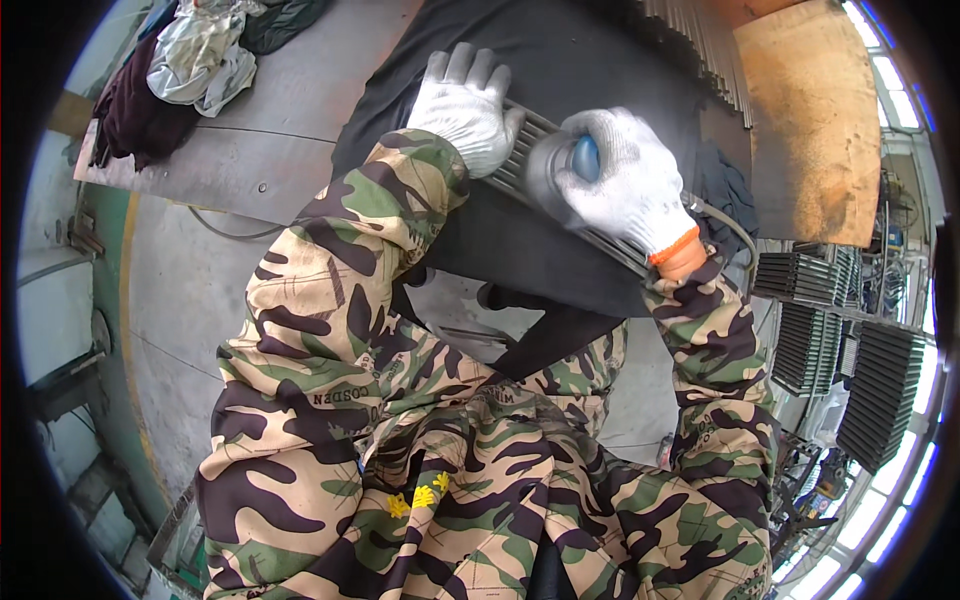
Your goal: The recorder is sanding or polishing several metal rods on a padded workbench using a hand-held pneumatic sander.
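So, L to R: your L hand (462,112) lies palm-down, fingers extended, on the metal bars (530,135), prob. to steady 'em; they sit on black cloth (580,60), maybe as padding. Your R hand (632,180) wraps a blue-topped tool (586,158) over them, base blurred, prob. held up top for control.

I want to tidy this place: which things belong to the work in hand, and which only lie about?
In use:
metal bars, at left hand
blue-topped tool in right hand
black cloth below

Seemingly just lying about:
cloth pile, upper left
dark rag at right
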`<action>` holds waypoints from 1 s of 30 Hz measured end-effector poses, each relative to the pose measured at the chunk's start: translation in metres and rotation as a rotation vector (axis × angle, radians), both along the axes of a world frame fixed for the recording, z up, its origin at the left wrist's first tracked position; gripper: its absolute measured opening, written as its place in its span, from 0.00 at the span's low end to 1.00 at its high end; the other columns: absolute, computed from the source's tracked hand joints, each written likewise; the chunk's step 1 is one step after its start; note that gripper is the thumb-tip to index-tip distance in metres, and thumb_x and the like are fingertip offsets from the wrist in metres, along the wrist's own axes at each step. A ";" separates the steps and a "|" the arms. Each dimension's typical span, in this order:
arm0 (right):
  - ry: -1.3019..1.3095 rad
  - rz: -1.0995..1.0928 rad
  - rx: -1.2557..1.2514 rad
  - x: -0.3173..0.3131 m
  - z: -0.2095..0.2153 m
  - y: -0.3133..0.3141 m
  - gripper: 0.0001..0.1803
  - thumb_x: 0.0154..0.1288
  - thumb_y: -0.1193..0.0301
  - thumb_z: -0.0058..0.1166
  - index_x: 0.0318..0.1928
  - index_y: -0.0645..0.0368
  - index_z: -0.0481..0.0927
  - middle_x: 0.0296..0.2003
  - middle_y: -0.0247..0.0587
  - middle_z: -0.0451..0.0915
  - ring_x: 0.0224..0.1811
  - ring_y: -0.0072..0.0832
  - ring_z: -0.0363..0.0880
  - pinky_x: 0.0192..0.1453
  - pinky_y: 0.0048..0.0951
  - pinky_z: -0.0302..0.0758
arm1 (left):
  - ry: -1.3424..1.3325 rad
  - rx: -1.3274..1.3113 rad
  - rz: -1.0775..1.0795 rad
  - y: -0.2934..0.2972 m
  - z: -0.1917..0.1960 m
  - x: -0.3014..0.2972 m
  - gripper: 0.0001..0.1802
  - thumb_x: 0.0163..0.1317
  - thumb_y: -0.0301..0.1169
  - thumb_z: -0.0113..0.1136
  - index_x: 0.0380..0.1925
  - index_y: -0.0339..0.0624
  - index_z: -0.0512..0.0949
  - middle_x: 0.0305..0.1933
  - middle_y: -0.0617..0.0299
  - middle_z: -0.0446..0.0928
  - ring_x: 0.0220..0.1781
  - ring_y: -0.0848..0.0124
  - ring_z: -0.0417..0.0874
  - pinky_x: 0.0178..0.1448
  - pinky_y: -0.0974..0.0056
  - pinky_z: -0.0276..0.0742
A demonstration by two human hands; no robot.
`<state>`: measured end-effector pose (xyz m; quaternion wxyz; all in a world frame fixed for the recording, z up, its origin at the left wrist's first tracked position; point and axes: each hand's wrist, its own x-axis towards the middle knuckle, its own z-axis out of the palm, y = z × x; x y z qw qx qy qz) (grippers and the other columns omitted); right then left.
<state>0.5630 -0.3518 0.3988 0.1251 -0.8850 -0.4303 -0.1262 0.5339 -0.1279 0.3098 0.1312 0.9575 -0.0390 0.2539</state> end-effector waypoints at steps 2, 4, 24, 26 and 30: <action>-0.034 -0.009 0.007 0.016 -0.005 0.000 0.19 0.62 0.57 0.70 0.52 0.47 0.87 0.44 0.43 0.87 0.49 0.47 0.88 0.55 0.49 0.87 | 0.054 0.003 0.000 0.002 0.001 -0.006 0.28 0.65 0.43 0.69 0.59 0.38 0.81 0.63 0.51 0.79 0.70 0.50 0.75 0.77 0.43 0.67; -0.043 -0.021 0.005 0.019 -0.005 -0.003 0.18 0.62 0.58 0.70 0.50 0.47 0.87 0.43 0.43 0.87 0.49 0.47 0.88 0.55 0.48 0.87 | 0.017 -0.011 -0.022 0.005 -0.005 -0.016 0.28 0.65 0.43 0.69 0.59 0.38 0.81 0.63 0.51 0.79 0.70 0.50 0.75 0.77 0.44 0.67; 0.094 -0.021 -0.010 -0.022 -0.005 -0.020 0.17 0.67 0.59 0.63 0.51 0.53 0.88 0.46 0.46 0.89 0.52 0.48 0.89 0.60 0.48 0.87 | 0.047 0.060 -0.075 0.006 -0.013 -0.030 0.28 0.71 0.43 0.64 0.64 0.37 0.78 0.65 0.49 0.79 0.71 0.46 0.76 0.75 0.43 0.69; 0.086 -0.030 0.002 -0.017 -0.008 -0.018 0.16 0.67 0.60 0.62 0.50 0.53 0.89 0.45 0.47 0.89 0.52 0.48 0.89 0.60 0.48 0.87 | 0.085 0.073 -0.067 0.007 -0.012 -0.028 0.28 0.71 0.44 0.63 0.64 0.37 0.78 0.66 0.48 0.79 0.71 0.46 0.76 0.75 0.42 0.69; 0.110 -0.080 -0.025 -0.010 -0.008 -0.022 0.17 0.68 0.59 0.62 0.51 0.54 0.89 0.45 0.48 0.88 0.52 0.48 0.89 0.61 0.48 0.87 | 0.074 0.091 -0.073 0.008 -0.019 -0.031 0.29 0.73 0.44 0.62 0.66 0.36 0.78 0.67 0.46 0.78 0.71 0.43 0.76 0.75 0.41 0.69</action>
